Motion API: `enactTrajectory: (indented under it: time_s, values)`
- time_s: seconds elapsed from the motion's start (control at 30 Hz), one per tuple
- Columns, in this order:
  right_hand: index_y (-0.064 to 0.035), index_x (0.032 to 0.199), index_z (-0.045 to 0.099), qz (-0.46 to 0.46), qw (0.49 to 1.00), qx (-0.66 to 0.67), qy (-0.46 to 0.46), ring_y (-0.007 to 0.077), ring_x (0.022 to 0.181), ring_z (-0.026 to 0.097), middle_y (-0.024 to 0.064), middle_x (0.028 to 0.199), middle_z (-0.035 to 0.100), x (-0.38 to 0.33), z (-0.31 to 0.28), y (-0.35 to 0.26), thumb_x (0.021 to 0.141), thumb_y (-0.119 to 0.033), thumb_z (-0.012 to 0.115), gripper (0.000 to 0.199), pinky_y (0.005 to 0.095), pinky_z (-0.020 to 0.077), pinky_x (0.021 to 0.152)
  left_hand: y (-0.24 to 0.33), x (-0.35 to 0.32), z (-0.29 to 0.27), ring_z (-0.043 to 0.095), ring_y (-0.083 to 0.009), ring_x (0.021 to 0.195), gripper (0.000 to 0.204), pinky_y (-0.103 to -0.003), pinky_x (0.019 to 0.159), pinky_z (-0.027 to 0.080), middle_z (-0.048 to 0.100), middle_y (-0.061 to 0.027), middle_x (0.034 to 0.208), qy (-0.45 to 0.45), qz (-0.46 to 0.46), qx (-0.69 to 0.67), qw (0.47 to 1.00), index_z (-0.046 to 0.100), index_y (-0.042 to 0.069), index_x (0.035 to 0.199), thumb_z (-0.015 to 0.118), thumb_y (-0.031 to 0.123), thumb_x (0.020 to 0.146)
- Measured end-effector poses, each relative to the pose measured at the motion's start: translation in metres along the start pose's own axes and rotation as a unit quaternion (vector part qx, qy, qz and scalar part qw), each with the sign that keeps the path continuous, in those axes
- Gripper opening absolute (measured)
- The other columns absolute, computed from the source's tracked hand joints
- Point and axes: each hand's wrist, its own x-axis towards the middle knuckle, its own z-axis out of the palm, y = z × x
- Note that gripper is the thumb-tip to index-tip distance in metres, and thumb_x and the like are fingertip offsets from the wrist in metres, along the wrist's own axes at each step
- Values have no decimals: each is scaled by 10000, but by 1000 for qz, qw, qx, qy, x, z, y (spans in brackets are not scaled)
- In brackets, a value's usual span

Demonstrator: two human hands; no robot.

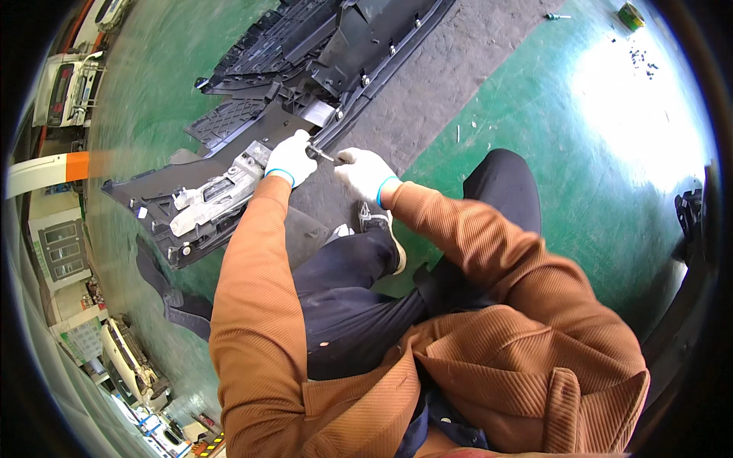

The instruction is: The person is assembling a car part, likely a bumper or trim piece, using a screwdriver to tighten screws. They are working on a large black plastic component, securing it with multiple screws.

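Note:
Both my hands wear white gloves with blue cuffs. My left hand [290,159] is closed on a slim metal rod [322,153], which slants down toward my other hand. My right hand [363,174] has its fingers curled at the rod's lower end; what they pinch is too small to make out. Beneath and beside my left hand lies a silvery metal bracket [217,191], resting on a long black plastic car bumper [305,131]. Several round fasteners line the bumper's edge, and a pale label [319,113] lies just beyond my left hand.
A dark grey mat [450,61] lies under the bumper on the green floor [489,114]. At the far right are a green-handled screwdriver [557,16], a green-and-yellow roll [631,17] and scattered black clips [645,62]. A curved black part [179,301] lies left.

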Motion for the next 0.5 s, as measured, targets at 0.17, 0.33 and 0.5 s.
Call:
enactTrajectory:
  time_s: [0.17,0.33,0.5]
  values:
    - [-170,774,504,423,662,617,-44,92,467,292,-36,642,439,-7,-6,-29,1000,-180,597,245,303,242,463,-7,-4,2,672,-454,1084,457,-491,945,537,708,-266,1092,15,12,-4,1000,587,32,1153,760,181,758]
    - [-113,1066,640,135,968,206,-39,250,615,602,99,771,637,1,-13,19,985,-200,565,141,410,455,567,5,4,-6,672,-456,1084,469,-489,947,538,710,-272,1097,-25,-12,-6,1000,595,30,1173,761,189,764]
    - [-118,1301,640,28,948,-293,-120,395,1046,719,250,1078,732,-15,-18,-39,987,-231,523,354,501,564,890,1,-4,-1,675,-464,1067,461,-492,935,542,709,-270,1076,-14,-6,-2,1000,592,27,1154,768,186,758]
